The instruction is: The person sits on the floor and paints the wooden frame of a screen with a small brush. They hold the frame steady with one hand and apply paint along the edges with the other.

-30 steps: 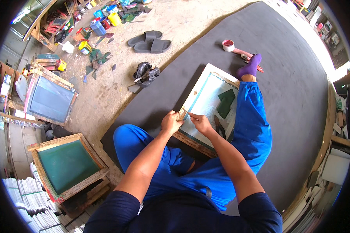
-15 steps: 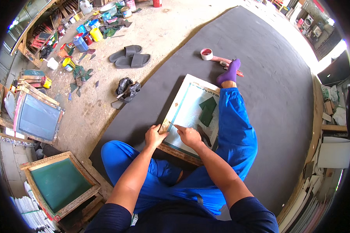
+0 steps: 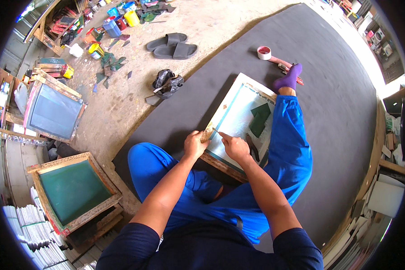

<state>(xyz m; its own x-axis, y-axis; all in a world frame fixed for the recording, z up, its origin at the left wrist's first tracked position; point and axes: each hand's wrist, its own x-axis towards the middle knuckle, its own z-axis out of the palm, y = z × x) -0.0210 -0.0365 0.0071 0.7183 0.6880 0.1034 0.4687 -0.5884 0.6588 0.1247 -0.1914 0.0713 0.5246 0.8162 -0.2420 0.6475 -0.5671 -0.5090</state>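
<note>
A wooden screen-printing frame (image 3: 224, 102) with pale mesh lies on the dark board, between my bent left leg and outstretched right leg. My left hand (image 3: 195, 145) is closed around the near left corner of its wooden side. In my right hand (image 3: 236, 147), the fingers close on a thin pointed tool (image 3: 216, 130); its tip meets the inner edge of the wood beside my left thumb. The tool's exact kind is too small to tell. On the mesh rest dark green scraps (image 3: 259, 120) and, right of my right hand, dark-handled pliers (image 3: 252, 147).
Beyond the frame, near my purple-socked foot (image 3: 289, 78), lie a tape roll (image 3: 264, 53) and a pinkish handle (image 3: 280, 61). Black sandals (image 3: 175, 50) and a black plastic bag (image 3: 168, 84) are on the floor. Another frame with green mesh (image 3: 76, 191) stands at lower left.
The whole view has shifted, so the scene sits further right and slightly higher. Both hands keep their places at the frame's corner, the thin tool still at the wood.
</note>
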